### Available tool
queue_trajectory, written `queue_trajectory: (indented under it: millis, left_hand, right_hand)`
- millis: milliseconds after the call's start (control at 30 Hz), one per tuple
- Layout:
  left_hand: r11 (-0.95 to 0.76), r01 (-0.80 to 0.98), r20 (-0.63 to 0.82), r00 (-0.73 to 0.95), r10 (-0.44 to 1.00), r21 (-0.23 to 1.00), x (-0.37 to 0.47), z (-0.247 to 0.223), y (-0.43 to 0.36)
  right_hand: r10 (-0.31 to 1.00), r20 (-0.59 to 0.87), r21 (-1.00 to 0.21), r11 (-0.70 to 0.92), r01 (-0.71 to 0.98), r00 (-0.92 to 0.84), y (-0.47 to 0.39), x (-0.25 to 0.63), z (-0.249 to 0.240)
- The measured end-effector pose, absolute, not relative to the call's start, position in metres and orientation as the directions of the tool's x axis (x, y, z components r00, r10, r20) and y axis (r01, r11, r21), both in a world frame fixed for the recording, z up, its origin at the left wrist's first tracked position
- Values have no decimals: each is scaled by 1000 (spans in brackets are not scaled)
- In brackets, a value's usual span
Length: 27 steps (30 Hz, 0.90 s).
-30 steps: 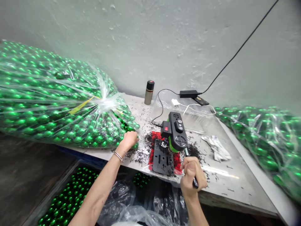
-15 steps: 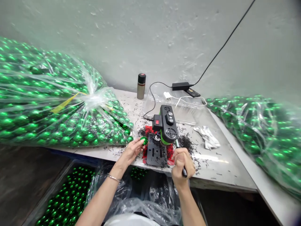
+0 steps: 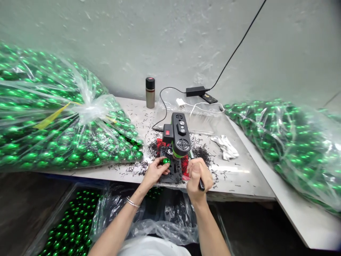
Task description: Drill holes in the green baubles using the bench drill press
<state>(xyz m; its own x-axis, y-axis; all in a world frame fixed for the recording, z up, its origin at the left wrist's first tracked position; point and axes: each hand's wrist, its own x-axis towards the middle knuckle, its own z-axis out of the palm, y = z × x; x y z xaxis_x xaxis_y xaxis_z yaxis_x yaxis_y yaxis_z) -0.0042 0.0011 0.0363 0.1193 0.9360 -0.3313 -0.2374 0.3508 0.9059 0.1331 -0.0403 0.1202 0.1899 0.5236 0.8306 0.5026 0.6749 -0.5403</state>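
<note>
So my left hand [image 3: 155, 171] has thumb and fingers pinched on a green ball [image 3: 166, 161], a bit below the middle of the frame, by the press [image 3: 181, 133]. Can't tell if it's touching the plate [image 3: 171, 176] under it. My right hand [image 3: 199, 177], just to the right, is wrapped tight round the lever [image 3: 201, 185]. Fat bag [image 3: 77, 119] fills the left side, bottle [image 3: 150, 94] stands upper middle.

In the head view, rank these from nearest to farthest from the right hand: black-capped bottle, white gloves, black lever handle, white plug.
1. Black lever handle, held in the right hand.
2. White gloves, ahead and to the right.
3. White plug, farther back, slightly left.
4. Black-capped bottle, back left, farthest.
</note>
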Motion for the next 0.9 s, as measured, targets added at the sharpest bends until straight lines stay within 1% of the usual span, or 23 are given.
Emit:
queue_trajectory:
  millis: [100,200,267,367,500,633,733,900]
  left_hand:
    - [328,-109,-308,171,936,938,-1,31,0]
    - [271,-13,-263,201,944,962,0,32,-1]
    - [220,56,-227,205,952,974,0,34,-3]
    - [107,134,-133,203,970,985,-2,39,-6]
    - [-14,158,-18,200,980,987,-3,43,-7]
    - [-75,209,37,180,983,975,1,45,-5]
    - [-117,255,71,183,981,960,2,43,-5]
    - [-134,264,84,189,978,955,3,39,-6]
  right_hand:
    - [527,830,-538,672,509,182,-41,134,120]
    - [528,830,-538,674,507,178,-41,134,118]
    - [531,829,-539,676,502,176,-41,135,116]
    - [541,824,-544,669,507,171,-42,135,115]
    - [546,821,-543,655,526,168,-44,135,115]
    - [564,810,-554,650,521,157,-46,137,109]
    - [571,808,-552,649,523,144,-48,140,96]
    - [499,860,-459,669,584,104,-44,141,62]
